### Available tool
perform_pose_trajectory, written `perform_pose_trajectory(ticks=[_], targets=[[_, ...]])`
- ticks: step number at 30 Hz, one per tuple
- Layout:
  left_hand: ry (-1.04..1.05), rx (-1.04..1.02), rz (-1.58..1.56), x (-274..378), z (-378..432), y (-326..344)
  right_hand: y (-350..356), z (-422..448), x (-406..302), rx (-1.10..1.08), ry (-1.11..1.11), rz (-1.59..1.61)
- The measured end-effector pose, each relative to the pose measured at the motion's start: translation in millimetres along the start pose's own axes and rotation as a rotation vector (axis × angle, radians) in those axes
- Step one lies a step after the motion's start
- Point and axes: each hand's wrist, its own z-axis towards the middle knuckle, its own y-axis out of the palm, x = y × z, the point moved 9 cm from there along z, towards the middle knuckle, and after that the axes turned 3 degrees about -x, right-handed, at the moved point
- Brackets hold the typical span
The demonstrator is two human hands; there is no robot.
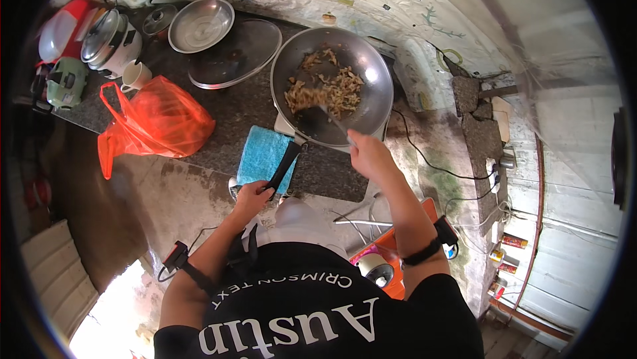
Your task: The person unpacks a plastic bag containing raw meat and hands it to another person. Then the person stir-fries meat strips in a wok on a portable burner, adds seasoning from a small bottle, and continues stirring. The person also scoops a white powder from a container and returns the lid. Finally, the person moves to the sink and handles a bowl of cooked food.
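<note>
A large metal wok sits on a light-coloured cooker on the dark counter. Chopped, browned food lies in it, some blurred by motion near the spatula. My left hand is closed round the end of the wok's black handle. My right hand grips a metal spatula, whose head is low in the wok, among the food and partly hidden by it. Beside the handle a folded blue towel lies at the counter's front edge, partly under the handle.
Left of the wok are a glass lid, a metal basin, a red plastic bag, a white mug and a rice cooker. A black cable runs right to a power strip.
</note>
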Motion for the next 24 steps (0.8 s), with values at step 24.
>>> perform_pose_trajectory(ticks=[24], targets=[[-0.013, -0.016, -0.069, -8.7, 2.1, 4.9, -17.9, -25.0, 50.5, -0.012, 0.057, -0.197]])
